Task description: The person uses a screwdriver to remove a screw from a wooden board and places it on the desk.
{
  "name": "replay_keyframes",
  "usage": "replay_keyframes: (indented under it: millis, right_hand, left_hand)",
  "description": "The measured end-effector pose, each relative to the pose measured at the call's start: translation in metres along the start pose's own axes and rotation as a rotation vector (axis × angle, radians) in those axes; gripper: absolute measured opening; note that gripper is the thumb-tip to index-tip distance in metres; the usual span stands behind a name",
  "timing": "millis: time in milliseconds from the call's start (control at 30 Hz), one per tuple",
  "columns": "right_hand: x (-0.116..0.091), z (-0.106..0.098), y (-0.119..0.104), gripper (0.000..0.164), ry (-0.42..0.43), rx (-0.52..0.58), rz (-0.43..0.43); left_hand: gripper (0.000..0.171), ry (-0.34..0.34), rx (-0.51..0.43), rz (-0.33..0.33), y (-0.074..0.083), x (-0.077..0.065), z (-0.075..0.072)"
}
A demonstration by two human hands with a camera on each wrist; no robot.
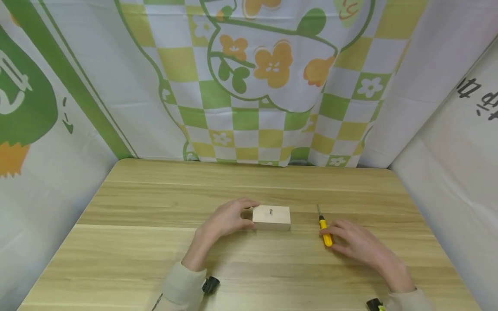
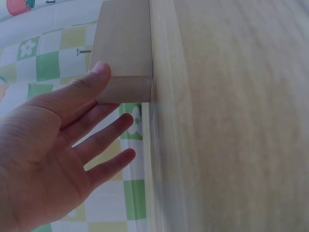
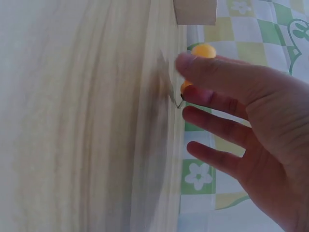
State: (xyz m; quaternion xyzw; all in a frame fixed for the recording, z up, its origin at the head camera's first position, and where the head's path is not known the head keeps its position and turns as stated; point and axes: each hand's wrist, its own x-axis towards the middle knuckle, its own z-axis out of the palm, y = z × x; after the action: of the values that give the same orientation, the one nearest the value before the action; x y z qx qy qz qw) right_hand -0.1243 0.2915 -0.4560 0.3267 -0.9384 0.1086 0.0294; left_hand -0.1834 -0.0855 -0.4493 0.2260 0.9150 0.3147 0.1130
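Observation:
A pale wooden block lies on the table, with a small screw standing up from its top face. My left hand pinches the block's left end, thumb on the near side and index finger on the far side. In the left wrist view its other fingers stretch out off the block. To the right, my right hand pinches the yellow handle of a screwdriver between thumb and forefinger. The screwdriver's thin shaft points away from me, its tip low by the tabletop and its handle raised in the right wrist view.
The wood-grain table carries the block and screwdriver. A checked, flowered curtain hangs along its back edge, and pale printed cloths stand at the left and right.

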Motion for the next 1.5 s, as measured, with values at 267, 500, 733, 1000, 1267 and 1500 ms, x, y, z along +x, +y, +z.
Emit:
replay_keyframes:
  millis: [267, 500, 733, 1000, 1267, 1500]
  right_hand:
    - [0.006, -0.004, -0.002, 0.036, 0.124, -0.030, -0.082]
    - [0.017, -0.011, 0.001, 0.035, 0.233, -0.030, -0.188]
    - [0.030, -0.021, 0.002, 0.037, 0.342, -0.081, -0.236]
    - [0.036, -0.024, -0.002, 0.025, 0.427, -0.061, -0.210]
    - [0.042, -0.028, -0.007, 0.029, 0.509, -0.039, -0.224]
    - [0.050, -0.033, -0.012, 0.038, 0.536, -0.022, -0.237]
  left_hand:
    - [0.063, -0.002, 0.002, 0.011, 0.001, 0.001, 0.000]
    - [0.062, 0.006, 0.002, 0.010, 0.002, 0.000, 0.000]
    - [0.063, 0.011, -0.003, 0.011, 0.002, -0.001, 0.000]
    - [0.062, -0.002, -0.009, -0.013, 0.004, -0.001, -0.001]
    - [0.062, -0.010, -0.018, -0.009, 0.004, -0.002, -0.002]
    - [0.062, -0.008, -0.016, -0.008, 0.003, -0.001, -0.002]
